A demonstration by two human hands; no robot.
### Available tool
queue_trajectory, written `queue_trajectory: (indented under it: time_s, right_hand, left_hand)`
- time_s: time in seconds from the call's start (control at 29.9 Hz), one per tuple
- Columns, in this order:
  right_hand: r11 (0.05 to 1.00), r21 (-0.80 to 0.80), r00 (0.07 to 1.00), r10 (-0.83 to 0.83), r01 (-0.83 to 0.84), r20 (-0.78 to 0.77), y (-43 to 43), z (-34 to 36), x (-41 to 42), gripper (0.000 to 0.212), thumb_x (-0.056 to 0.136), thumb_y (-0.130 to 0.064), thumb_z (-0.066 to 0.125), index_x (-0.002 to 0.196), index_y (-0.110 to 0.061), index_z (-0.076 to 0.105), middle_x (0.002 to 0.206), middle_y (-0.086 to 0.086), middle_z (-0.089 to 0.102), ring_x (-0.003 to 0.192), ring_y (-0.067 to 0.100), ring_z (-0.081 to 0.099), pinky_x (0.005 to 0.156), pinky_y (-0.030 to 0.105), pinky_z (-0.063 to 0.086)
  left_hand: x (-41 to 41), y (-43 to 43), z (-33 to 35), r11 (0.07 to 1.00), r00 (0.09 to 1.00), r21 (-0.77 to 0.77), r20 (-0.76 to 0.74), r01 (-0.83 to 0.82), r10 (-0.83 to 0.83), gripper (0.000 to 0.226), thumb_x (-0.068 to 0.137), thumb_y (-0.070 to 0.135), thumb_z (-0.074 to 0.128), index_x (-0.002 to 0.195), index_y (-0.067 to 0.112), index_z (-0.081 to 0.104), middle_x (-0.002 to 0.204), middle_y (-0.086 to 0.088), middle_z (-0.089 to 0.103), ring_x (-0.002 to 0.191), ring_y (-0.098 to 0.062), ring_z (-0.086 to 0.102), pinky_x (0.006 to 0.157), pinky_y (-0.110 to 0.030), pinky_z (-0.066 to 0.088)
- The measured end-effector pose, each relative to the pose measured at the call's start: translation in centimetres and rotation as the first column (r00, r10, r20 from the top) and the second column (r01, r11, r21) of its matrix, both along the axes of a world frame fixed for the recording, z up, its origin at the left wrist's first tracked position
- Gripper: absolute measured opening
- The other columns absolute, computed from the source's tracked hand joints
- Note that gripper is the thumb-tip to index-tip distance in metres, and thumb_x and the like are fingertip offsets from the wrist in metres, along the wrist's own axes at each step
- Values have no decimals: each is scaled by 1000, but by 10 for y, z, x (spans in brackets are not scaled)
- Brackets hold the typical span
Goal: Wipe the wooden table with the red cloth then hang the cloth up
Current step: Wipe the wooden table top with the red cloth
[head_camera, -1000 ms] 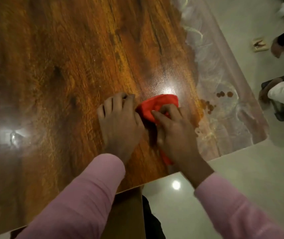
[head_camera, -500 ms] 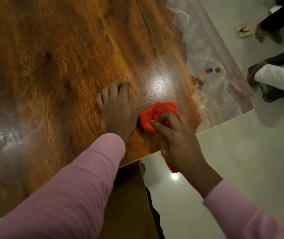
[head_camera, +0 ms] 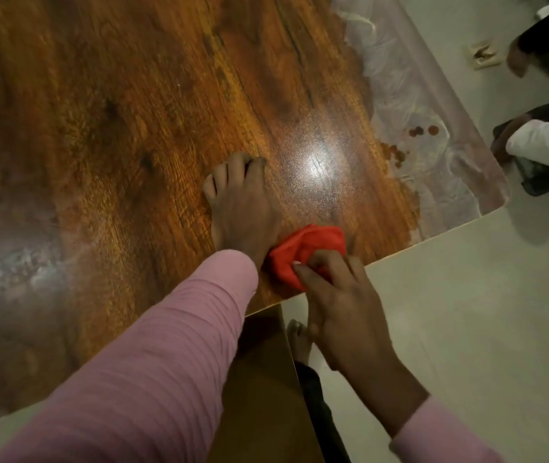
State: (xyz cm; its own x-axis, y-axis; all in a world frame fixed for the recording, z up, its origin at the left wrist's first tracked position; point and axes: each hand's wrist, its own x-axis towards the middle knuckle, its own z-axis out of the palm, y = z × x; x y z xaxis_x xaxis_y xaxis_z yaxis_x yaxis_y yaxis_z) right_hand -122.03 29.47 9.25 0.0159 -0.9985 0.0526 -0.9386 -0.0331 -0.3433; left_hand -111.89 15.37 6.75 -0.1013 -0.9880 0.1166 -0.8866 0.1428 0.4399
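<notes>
Head view: right hand (head_camera: 343, 312) grip holds bunched red cloth (head_camera: 303, 248) at table (head_camera: 132, 128) edge; left hand (head_camera: 243, 208) rests flat

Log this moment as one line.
phase: wipe | left hand: rests on table | right hand: grips cloth at near edge | cloth hung: not yet

Left sleeve (head_camera: 153, 355): pink, long, knitted in fine ribs that cross the arm as close ridges; it ends in a plain edge at the wrist.
Right sleeve (head_camera: 433, 436): the same pink; only the cuff end is in view, slightly blurred, with faint ribbing.
Left grip (head_camera: 243, 208): bare from the wrist on.
Right grip (head_camera: 343, 305): bare past the cuff; 1 short pale nail shows on the thumb.
Trouser leg (head_camera: 321, 416): dark, nearly black cloth, 1 narrow strip visible.
Foot (head_camera: 299, 339): bare, toes showing.
</notes>
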Motion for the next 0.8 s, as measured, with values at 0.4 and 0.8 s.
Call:
queue_trajectory:
  time_s: [0.4,0.8]
  right_hand:
    - [962,-74,965,-261,263,32,-78,-5,-43,39,84,-26,44,114,-20,68,109,2,55,97,14,39,78,27,34]
    - [934,-19,934,-357,357,27,-101,-5,-159,37,85,-12,50,116,-18,68,116,8,52,109,31,45,86,44,48]
  left_hand:
    - [-11,1,-1,1000,990,-25,137,16,-13,52,84,25,29,126,13,58,122,-8,54,114,-28,46,99,-43,27]
    - [-102,-8,6,974,970,30,101,-226,222,42,90,22,41,129,16,56,131,-8,51,121,-30,43,103,-48,31]
